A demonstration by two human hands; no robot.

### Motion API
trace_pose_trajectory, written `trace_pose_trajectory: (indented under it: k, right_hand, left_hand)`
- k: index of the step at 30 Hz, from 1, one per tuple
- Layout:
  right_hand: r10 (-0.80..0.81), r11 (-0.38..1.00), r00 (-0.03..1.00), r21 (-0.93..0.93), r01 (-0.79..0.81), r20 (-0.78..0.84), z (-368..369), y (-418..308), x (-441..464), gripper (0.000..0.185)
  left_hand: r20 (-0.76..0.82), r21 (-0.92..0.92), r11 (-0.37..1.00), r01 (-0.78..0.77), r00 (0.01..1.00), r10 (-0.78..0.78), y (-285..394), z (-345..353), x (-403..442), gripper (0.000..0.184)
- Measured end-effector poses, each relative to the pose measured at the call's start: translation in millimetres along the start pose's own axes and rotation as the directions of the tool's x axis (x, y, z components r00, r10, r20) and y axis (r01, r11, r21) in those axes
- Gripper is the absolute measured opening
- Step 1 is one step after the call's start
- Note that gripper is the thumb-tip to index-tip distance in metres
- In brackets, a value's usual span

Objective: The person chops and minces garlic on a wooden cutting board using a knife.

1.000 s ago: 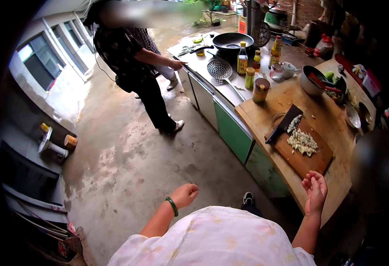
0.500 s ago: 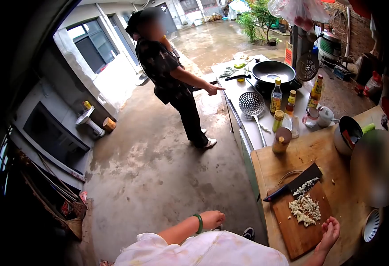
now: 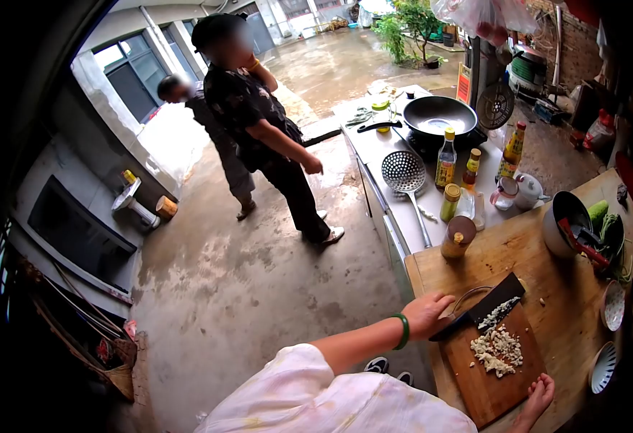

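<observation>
My left hand [image 3: 430,316], with a green bangle [image 3: 403,332] on the wrist, is at the upper left edge of the wooden chopping board [image 3: 478,390]. Its thumb and fingers are apart, close to the knife handle and the board's metal ring handle [image 3: 473,291]; contact is hard to make out. A dark-bladed cleaver [image 3: 500,294] lies across the board's top. Chopped white pieces, resembling garlic [image 3: 498,351], are spread on the board and along the blade. Beside the board's lower right edge, my right hand [image 3: 540,395] has loosely bent fingers and holds nothing visible.
A jar [image 3: 458,237] stands on the wooden worktop, with a pot [image 3: 567,224] and bowls [image 3: 605,366] at right. Beyond are a skimmer [image 3: 403,172], sauce bottles [image 3: 446,162] and a wok [image 3: 440,117]. Two people [image 3: 258,137] stand left of the counter.
My left hand has moved right and forward to the board's upper edge. My right hand stays by the board. The standing person's pointing arm has lowered, and a second person shows behind.
</observation>
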State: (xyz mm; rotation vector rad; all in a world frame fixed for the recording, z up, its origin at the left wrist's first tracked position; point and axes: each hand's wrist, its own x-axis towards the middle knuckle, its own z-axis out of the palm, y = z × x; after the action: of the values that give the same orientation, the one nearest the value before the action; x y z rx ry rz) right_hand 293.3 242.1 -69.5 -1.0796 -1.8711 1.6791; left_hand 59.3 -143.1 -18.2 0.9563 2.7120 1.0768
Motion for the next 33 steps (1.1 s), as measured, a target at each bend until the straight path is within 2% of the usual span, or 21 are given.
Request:
trace_pose_trajectory:
  k: [1, 3, 4, 7, 9, 11, 15, 18, 19, 20, 22, 25, 29, 31, 33]
  right_hand:
    - [0.005, 1.0, 1.0, -0.001, -0.005, -0.001, -1, 9, 2, 0.02]
    - [-0.041, 0.992, 0.998, -0.124, 0.036, -0.038, -2, 28, 2, 0.021]
    - [-0.033, 0.992, 0.999, -0.123, 0.028, -0.039, -3, 34, -1, 0.021]
    - [-0.044, 0.99, 0.999, -0.136, 0.045, 0.009, -4, 43, -7, 0.021]
    - [-0.039, 0.99, 0.998, -0.139, 0.031, -0.056, -12, 50, -16, 0.021]
    - [-0.029, 0.987, 0.999, -0.16, 0.024, -0.028, -7, 30, -32, 0.022]
    - [0.021, 0.989, 0.995, -0.141, -0.035, -0.097, 0, 5, -50, 0.026]
    - [-0.042, 0.998, 0.994, -0.054, 0.037, -0.101, -11, 23, -58, 0.024]
    - [-0.074, 0.995, 0.991, -0.08, 0.065, -0.112, -12, 19, -63, 0.023]
    - [-0.069, 0.99, 0.989, -0.13, 0.052, -0.13, -12, 14, -69, 0.022]
    - [-0.06, 0.981, 0.985, -0.194, 0.028, -0.16, -10, 2, -80, 0.022]
    - [-0.046, 0.979, 0.978, -0.206, 0.003, -0.205, -7, -1, -91, 0.022]
    - [-0.031, 0.978, 0.975, -0.206, -0.015, -0.218, -5, -2, -102, 0.023]
    - [-0.033, 0.976, 0.981, -0.217, -0.01, -0.192, -7, 5, -103, 0.023]
    - [-0.037, 0.977, 0.98, -0.211, -0.005, -0.195, -8, 7, -102, 0.023]
  left_hand:
    - [0.005, 0.0, 1.0, 0.001, 1.0, -0.001, 1, 5, 6, 0.042]
    - [0.13, 0.064, 0.996, 0.055, 0.99, -0.062, 4, 10, 13, 0.049]
    - [0.19, 0.035, 0.993, 0.109, 0.975, -0.113, 9, 9, 15, 0.049]
    - [0.226, 0.031, 0.995, 0.09, 0.97, -0.094, 3, 21, 12, 0.049]
    - [0.239, -0.021, 0.997, 0.079, 0.968, -0.072, -2, 28, 6, 0.044]
    - [0.24, -0.042, 0.999, 0.023, 0.971, -0.012, -11, 31, 3, 0.038]
    - [0.132, -0.057, 0.997, -0.054, 0.989, 0.061, -16, 27, 1, 0.032]
    - [0.11, -0.042, 0.998, -0.05, 0.992, 0.054, 3, 16, 6, 0.035]
    - [0.101, 0.03, 0.993, -0.113, 0.989, 0.11, 1, 24, 10, 0.035]
    - [0.054, 0.018, 0.995, -0.094, 0.994, 0.093, 11, 21, 10, 0.036]
    - [0.099, 0.04, 0.997, -0.065, 0.993, 0.06, 23, 22, 14, 0.041]
    - [0.177, 0.172, 0.985, -0.021, 0.984, -0.01, 29, 30, 20, 0.049]
    - [0.173, 0.213, 0.976, -0.04, 0.985, 0.003, 29, 45, 27, 0.048]
    - [0.215, 0.236, 0.971, 0.042, 0.972, -0.095, 33, 47, 33, 0.044]
    - [0.211, 0.237, 0.971, 0.04, 0.973, -0.092, 29, 50, 39, 0.043]
